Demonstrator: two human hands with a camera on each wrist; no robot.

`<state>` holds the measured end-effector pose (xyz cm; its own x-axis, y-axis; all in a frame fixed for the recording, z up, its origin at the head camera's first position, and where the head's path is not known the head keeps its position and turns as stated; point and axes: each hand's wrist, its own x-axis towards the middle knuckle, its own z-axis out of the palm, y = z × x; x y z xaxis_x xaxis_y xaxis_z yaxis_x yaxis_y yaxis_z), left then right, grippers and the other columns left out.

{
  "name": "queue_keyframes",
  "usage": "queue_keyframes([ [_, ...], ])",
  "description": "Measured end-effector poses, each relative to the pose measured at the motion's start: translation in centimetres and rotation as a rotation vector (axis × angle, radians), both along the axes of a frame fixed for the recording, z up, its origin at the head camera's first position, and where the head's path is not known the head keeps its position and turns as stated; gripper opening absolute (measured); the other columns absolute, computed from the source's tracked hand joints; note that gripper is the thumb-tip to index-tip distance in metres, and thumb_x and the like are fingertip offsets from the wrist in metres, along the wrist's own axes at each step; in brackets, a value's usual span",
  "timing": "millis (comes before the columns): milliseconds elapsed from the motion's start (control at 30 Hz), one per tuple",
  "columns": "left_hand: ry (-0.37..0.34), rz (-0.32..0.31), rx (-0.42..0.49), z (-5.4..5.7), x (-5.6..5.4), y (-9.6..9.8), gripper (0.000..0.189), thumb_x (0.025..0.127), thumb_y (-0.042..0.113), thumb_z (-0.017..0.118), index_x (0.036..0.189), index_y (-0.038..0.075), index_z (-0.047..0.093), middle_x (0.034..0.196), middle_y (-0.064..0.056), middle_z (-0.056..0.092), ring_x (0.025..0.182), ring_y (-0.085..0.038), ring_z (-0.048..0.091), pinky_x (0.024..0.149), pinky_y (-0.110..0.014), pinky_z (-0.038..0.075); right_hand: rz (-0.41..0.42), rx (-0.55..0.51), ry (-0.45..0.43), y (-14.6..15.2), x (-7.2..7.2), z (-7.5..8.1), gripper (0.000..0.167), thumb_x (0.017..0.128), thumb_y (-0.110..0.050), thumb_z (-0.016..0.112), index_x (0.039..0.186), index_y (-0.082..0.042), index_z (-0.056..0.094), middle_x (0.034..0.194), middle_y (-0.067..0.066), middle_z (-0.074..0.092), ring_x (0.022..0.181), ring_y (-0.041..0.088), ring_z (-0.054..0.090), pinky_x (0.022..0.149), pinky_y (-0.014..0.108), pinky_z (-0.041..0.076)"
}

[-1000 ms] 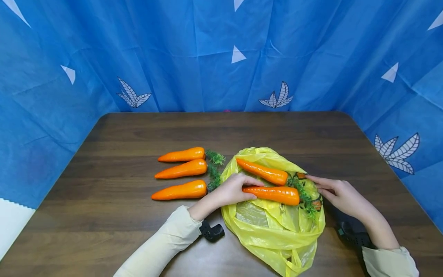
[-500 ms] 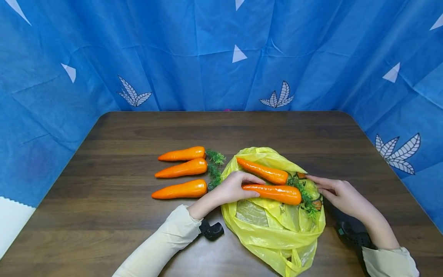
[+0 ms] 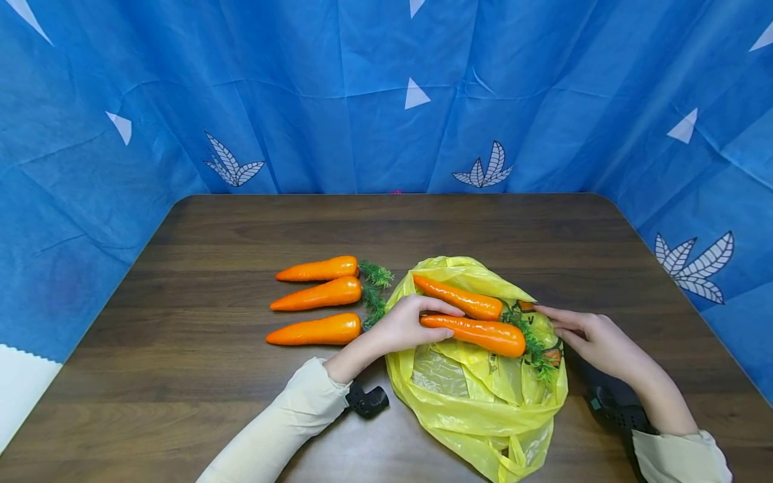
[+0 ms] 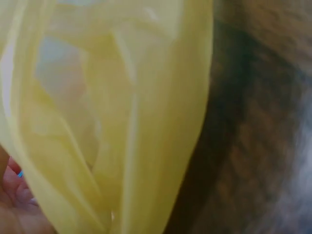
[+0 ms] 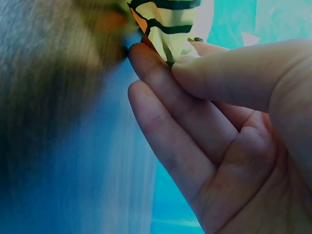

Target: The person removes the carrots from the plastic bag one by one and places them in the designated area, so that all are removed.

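A yellow plastic bag [image 3: 483, 416] lies flattened on the table, with two orange carrots on or inside it. My left hand [image 3: 403, 327] grips the nearer carrot [image 3: 486, 337] by its narrow end, thumb in front and fingers behind. Just beyond it lies the second carrot [image 3: 461, 299], roughly alongside. Green leaves [image 3: 531, 339] spread from their thick ends toward the bag's right side. There, my right hand [image 3: 604, 345] pinches the bag's edge between thumb and fingers, as the right wrist view shows. Yellow plastic [image 4: 156, 117] fills much of the left wrist view and hides the carrot.
Left of the bag, three more carrots [image 3: 317, 330] lie side by side on the brown wooden table [image 3: 241, 228], their leafy tops [image 3: 374, 305] close to the bag. A blue patterned curtain [image 3: 338, 100] hangs behind the table and at both sides.
My left hand has shifted slightly away from me, bringing the nearer carrot's tip closer to the second carrot. My right hand and the bag stay put.
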<state>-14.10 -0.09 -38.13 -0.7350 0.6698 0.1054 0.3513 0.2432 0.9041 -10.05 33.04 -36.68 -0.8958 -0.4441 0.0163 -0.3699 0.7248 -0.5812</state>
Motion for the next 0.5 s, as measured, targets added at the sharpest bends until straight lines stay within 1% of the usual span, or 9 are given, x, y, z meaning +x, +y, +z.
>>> queue_keyframes([
  [100, -0.022, -0.003, 0.005, 0.21, 0.05, -0.13, 0.030, 0.086, 0.008, 0.068, 0.116, 0.009, 0.067, 0.112, 0.001, 0.064, 0.091, -0.006, 0.055, 0.077, -0.022, 0.046, 0.000, 0.003, -0.001, 0.01, -0.03, -0.04, 0.047, 0.087, 0.011, 0.057, 0.133, 0.002, 0.049, 0.118, 0.026, 0.057, 0.051, 0.005, 0.036, 0.046, 0.024, 0.035],
  [233, -0.030, 0.000, -0.007, 0.53, 0.12, -0.22, 0.030, 0.086, 0.007, 0.068, 0.116, 0.008, 0.067, 0.112, 0.000, 0.065, 0.083, -0.006, 0.054, 0.069, -0.020, 0.045, -0.001, 0.007, -0.001, 0.02, -0.04, -0.06, 0.047, 0.088, 0.009, 0.057, 0.133, 0.002, 0.049, 0.119, 0.026, 0.056, 0.049, 0.005, 0.033, 0.045, 0.024, 0.035],
  [300, -0.030, 0.003, -0.017, 0.65, 0.13, -0.24, 0.031, 0.086, 0.006, 0.067, 0.117, 0.008, 0.067, 0.112, -0.001, 0.065, 0.076, -0.006, 0.053, 0.064, -0.020, 0.044, -0.002, 0.009, 0.001, 0.01, -0.02, 0.00, 0.048, 0.087, 0.010, 0.057, 0.133, 0.002, 0.049, 0.119, 0.026, 0.057, 0.049, 0.006, 0.033, 0.046, 0.024, 0.035],
  [367, -0.030, 0.005, -0.026, 0.71, 0.11, -0.26, 0.032, 0.086, 0.004, 0.067, 0.117, 0.008, 0.067, 0.111, -0.001, 0.065, 0.067, -0.006, 0.051, 0.059, -0.020, 0.042, -0.002, 0.012, -0.002, 0.01, -0.03, 0.05, 0.048, 0.087, 0.010, 0.057, 0.134, 0.002, 0.049, 0.119, 0.026, 0.057, 0.052, 0.005, 0.037, 0.048, 0.024, 0.036],
  [400, -0.029, 0.007, -0.030, 0.73, 0.10, -0.26, 0.032, 0.085, 0.004, 0.067, 0.117, 0.008, 0.067, 0.111, -0.001, 0.065, 0.062, -0.006, 0.049, 0.057, -0.020, 0.041, 0.000, 0.019, 0.002, 0.01, -0.04, 0.04, 0.047, 0.087, 0.010, 0.058, 0.133, 0.002, 0.049, 0.119, 0.026, 0.057, 0.055, 0.004, 0.040, 0.049, 0.025, 0.036],
  [500, -0.037, 0.010, -0.039, 0.75, 0.08, -0.30, 0.033, 0.085, 0.003, 0.066, 0.118, 0.008, 0.066, 0.111, 0.000, 0.065, 0.051, -0.006, 0.041, 0.053, -0.020, 0.038, -0.005, 0.027, -0.001, 0.00, -0.05, 0.10, 0.047, 0.088, 0.009, 0.058, 0.133, 0.002, 0.049, 0.119, 0.026, 0.057, 0.055, 0.005, 0.039, 0.049, 0.025, 0.036],
])
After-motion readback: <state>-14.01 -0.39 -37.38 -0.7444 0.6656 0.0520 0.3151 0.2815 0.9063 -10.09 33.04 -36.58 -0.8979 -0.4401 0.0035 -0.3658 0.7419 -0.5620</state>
